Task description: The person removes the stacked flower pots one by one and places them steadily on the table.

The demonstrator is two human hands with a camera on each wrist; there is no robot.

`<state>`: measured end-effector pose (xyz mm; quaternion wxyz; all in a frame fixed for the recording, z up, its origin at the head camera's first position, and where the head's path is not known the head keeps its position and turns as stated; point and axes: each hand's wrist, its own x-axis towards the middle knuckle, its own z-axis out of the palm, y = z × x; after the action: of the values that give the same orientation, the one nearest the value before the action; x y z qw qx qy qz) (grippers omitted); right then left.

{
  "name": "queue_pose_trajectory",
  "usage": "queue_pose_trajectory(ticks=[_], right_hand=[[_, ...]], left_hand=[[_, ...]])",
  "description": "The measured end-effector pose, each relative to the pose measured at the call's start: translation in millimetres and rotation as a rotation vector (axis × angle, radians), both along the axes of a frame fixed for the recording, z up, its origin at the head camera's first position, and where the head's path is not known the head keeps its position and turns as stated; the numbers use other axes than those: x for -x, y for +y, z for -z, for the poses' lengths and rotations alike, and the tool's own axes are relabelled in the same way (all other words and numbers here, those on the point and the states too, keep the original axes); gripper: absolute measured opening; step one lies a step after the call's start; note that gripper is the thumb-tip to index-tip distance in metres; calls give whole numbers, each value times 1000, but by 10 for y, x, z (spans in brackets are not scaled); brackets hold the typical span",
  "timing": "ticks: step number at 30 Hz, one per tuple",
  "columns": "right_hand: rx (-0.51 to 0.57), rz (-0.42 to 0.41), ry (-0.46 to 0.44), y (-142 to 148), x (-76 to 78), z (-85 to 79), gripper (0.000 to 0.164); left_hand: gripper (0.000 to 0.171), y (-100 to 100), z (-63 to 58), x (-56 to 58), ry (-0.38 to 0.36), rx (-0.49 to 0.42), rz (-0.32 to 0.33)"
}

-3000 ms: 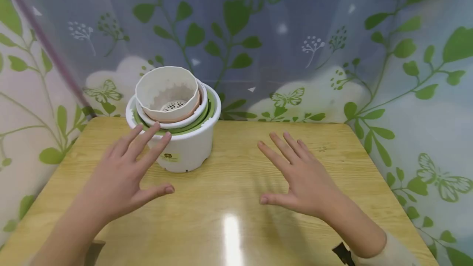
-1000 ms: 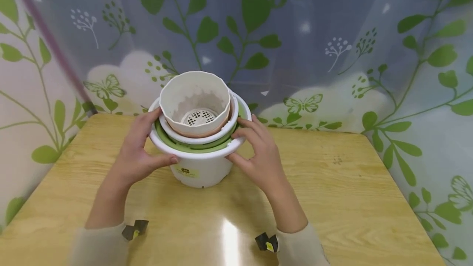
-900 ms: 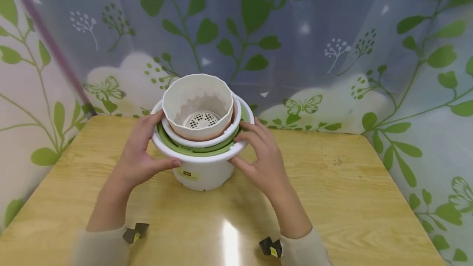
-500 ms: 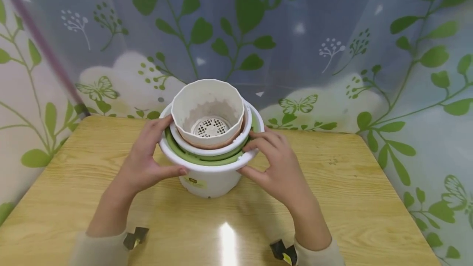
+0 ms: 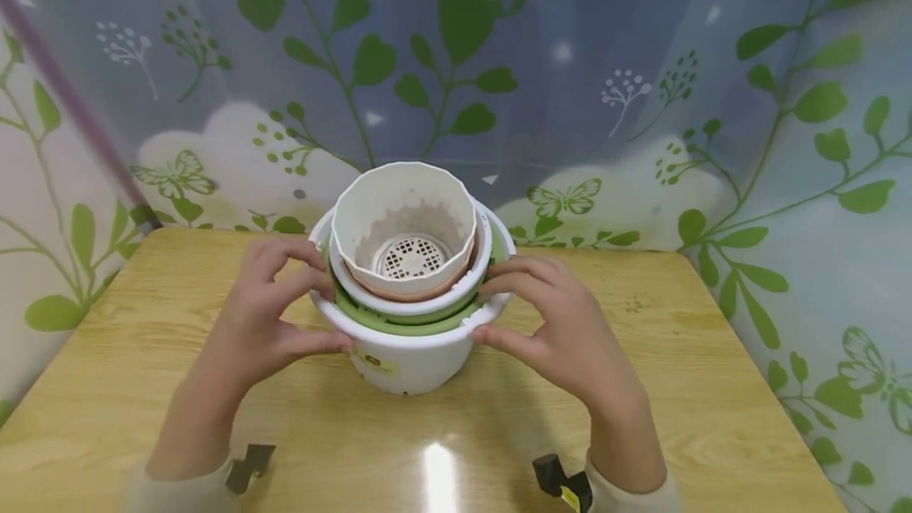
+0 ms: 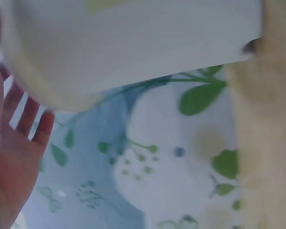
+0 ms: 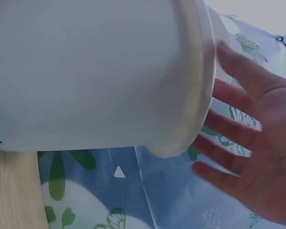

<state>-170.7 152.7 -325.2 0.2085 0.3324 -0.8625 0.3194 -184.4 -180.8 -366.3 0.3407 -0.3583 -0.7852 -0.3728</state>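
A nest of flower pots stands on the wooden table. Its outermost piece is a large white flower pot with a wide rim and a yellow label. Inside it sit green pots, a smaller white rim, a terracotta-coloured pot and, topmost, a cream pot with a grid base. My left hand holds the outer rim on the left, bent fingers over it and thumb at its front. On the right side, my right hand grips that rim, fingertips reaching the green edge, thumb underneath.
A curtain printed with leaves and butterflies hangs behind the table and along both sides. Black wrist mounts show at the cuffs. A bright light reflection lies on the near tabletop.
Spread hands from three seconds ago came to the rim, and the nested pots shifted right and nearer. Over the last half second my left fingers have bent more and moved down along the rim.
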Motion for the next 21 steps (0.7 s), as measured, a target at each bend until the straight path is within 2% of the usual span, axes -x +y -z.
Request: queue_pose_trajectory(ticks=[3,6,9,14,18,21], right_hand=[[102,-6,120,-66,12,-13,45],[166,-30,261,-184,19,-16,43],[159,-63,359,-311,34,-15,41],[86,-100,382,-432,70,0,40],[55,-99,385,-462,73,36,39],[62,-94,427,-462,72,20,34]], left_hand=[[46,60,-94,-65,93,57,71],[39,131,-150,-117,103,91,115],[32,175,-165,-135,85,86,161],[10,218,-129,-97,33,70,215],[18,222,-89,-85,-4,52,228],[18,245,-83,-83,-7,30,254]])
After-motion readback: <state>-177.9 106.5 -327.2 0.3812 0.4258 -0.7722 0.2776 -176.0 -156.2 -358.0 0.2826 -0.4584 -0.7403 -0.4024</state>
